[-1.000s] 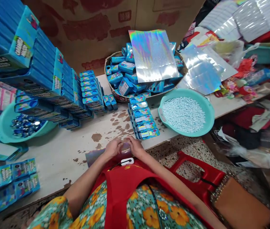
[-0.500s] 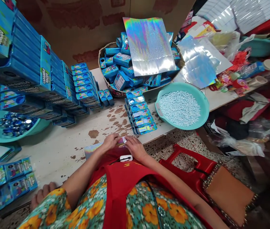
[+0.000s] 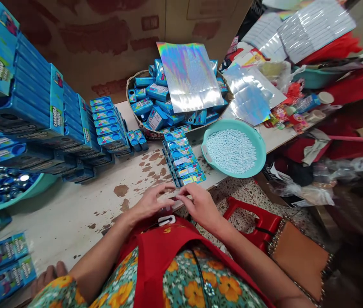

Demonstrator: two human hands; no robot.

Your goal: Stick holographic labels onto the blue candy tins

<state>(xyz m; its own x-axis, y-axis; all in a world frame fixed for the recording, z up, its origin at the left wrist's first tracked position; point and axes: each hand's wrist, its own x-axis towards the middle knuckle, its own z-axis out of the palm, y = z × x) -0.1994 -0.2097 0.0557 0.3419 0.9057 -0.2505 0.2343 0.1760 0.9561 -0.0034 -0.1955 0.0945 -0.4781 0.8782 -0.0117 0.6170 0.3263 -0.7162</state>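
My left hand (image 3: 152, 201) and my right hand (image 3: 199, 203) meet in front of my apron at the table's front edge. Both have their fingertips pinched close together. Between them is a small, pale, see-through piece (image 3: 175, 193), too small to make out. Just beyond the fingertips stands a row of small blue boxes (image 3: 181, 152) with round holes in their tops. On the nearer boxes lie shiny strips (image 3: 187, 170). To the right of that row is a turquoise basin (image 3: 261, 149) full of pale blue candies (image 3: 231, 147).
Behind, a cardboard tray (image 3: 131, 100) of loose blue boxes carries a silvery holographic sheet (image 3: 190, 77). Stacked blue boxes (image 3: 30, 85) rise at left above a basin of shiny pieces (image 3: 3, 184). Another person's hand (image 3: 51, 273) rests at lower left. A red stool (image 3: 253, 218) stands at right.
My hands have lifted off the shiny sheet at my lap, which no longer shows, and come nearer the row of boxes. The view has shifted slightly.
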